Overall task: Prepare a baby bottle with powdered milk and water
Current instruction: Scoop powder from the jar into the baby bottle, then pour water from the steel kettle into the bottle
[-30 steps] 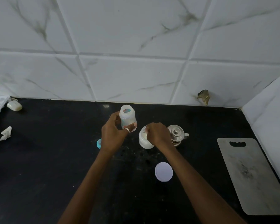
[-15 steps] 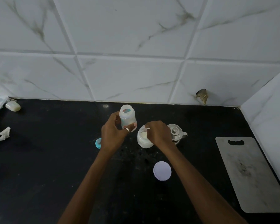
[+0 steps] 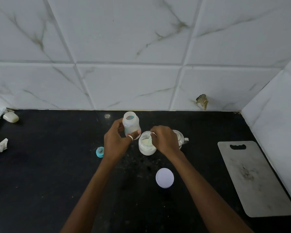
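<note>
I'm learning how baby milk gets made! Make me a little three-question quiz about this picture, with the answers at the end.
1. True or false: the baby bottle has its teat screwed on.
2. Which hand holds the scoop in the powder jar: A) left hand, B) right hand?
3. Fill in: the jar's white lid lies on the black ____, nearer the person than the jar.

Key:
1. False. The bottle's mouth is open; the blue teat ring lies on the counter beside the left hand.
2. B. The left hand's grip is around the bottle.
3. Counter.
</note>
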### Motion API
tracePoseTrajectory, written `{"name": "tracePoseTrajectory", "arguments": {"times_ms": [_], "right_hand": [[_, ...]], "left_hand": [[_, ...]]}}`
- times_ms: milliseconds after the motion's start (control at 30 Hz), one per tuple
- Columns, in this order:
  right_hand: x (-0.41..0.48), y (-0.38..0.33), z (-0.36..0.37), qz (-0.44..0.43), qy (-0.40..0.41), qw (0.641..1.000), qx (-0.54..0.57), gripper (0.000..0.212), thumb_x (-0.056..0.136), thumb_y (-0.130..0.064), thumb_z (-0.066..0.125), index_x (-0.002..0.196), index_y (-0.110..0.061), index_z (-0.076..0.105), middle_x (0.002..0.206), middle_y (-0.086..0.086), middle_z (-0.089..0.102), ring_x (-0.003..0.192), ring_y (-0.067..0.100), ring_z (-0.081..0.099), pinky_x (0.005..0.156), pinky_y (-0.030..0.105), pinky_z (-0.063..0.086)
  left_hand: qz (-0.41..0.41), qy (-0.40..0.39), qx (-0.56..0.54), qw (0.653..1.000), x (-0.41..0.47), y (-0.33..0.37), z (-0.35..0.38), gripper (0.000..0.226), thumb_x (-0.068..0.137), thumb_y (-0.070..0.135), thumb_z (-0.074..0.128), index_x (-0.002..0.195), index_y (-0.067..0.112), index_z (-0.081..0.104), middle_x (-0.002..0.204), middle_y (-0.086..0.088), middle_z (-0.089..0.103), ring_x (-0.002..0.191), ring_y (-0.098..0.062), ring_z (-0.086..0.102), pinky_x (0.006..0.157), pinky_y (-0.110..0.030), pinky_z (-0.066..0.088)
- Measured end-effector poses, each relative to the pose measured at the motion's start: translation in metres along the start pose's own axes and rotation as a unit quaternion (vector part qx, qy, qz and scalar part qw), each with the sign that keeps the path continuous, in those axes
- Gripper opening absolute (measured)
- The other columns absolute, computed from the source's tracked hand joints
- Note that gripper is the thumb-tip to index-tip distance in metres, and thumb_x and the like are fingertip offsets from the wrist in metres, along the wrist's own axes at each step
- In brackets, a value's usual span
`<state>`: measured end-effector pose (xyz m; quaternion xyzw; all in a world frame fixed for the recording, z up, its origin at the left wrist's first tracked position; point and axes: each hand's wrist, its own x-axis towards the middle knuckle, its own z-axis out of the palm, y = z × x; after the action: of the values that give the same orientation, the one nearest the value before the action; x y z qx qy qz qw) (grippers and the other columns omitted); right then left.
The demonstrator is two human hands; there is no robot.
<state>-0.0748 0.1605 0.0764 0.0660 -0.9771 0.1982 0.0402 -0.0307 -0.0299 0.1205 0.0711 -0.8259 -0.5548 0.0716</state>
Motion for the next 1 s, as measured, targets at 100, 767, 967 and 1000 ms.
{"name": "tracePoseTrajectory", "arguments": {"times_ms": [100, 767, 967, 1000], "right_hand": [[-0.007, 0.003, -0.006, -0.026, 0.04, 0.997, 0.057, 0.015, 0.097, -0.022, 0.063, 0.097, -0.013, 0.074, 0.091, 0.003, 0.073, 0.085, 0.021, 0.064, 0.067, 0.037, 0.049], [-0.017, 0.119, -0.013, 0.214, 0.176, 0.884, 0.376, 0.034, 0.104, -0.034, 0.056, 0.083, -0.009, 0.063, 0.076, 0.007, 0.061, 0.069, 0.014, 0.056, 0.066, 0.03, 0.047], [-0.02, 0.145, 0.017, 0.258, 0.129, 0.876, 0.387, 0.043, 0.102, -0.047, 0.055, 0.078, -0.012, 0.06, 0.073, 0.004, 0.06, 0.066, 0.011, 0.055, 0.064, 0.027, 0.045], [-0.02, 0.149, 0.021, 0.266, 0.122, 0.873, 0.389, 0.045, 0.101, -0.049, 0.055, 0.078, -0.011, 0.061, 0.074, 0.006, 0.062, 0.066, 0.011, 0.056, 0.064, 0.027, 0.046]], "left_hand": [[0.003, -0.001, -0.001, 1.0, -0.003, 0.001, -0.001, 0.065, 0.08, 0.017, 0.089, 0.138, 0.013, 0.059, 0.131, 0.0, 0.069, 0.115, -0.012, 0.065, 0.089, -0.012, 0.048], [0.038, -0.045, -0.011, 0.998, -0.002, 0.027, 0.03, 0.06, 0.078, 0.037, 0.088, 0.129, 0.034, 0.057, 0.111, 0.032, 0.063, 0.101, 0.014, 0.062, 0.082, -0.007, 0.048], [0.036, -0.057, -0.018, 0.998, -0.004, 0.026, 0.051, 0.062, 0.074, 0.044, 0.087, 0.128, 0.036, 0.059, 0.115, 0.028, 0.068, 0.105, 0.016, 0.064, 0.081, -0.004, 0.051], [0.034, -0.057, -0.016, 0.998, -0.004, 0.025, 0.055, 0.061, 0.074, 0.043, 0.087, 0.127, 0.037, 0.059, 0.115, 0.029, 0.068, 0.105, 0.016, 0.064, 0.081, -0.003, 0.05]]}}
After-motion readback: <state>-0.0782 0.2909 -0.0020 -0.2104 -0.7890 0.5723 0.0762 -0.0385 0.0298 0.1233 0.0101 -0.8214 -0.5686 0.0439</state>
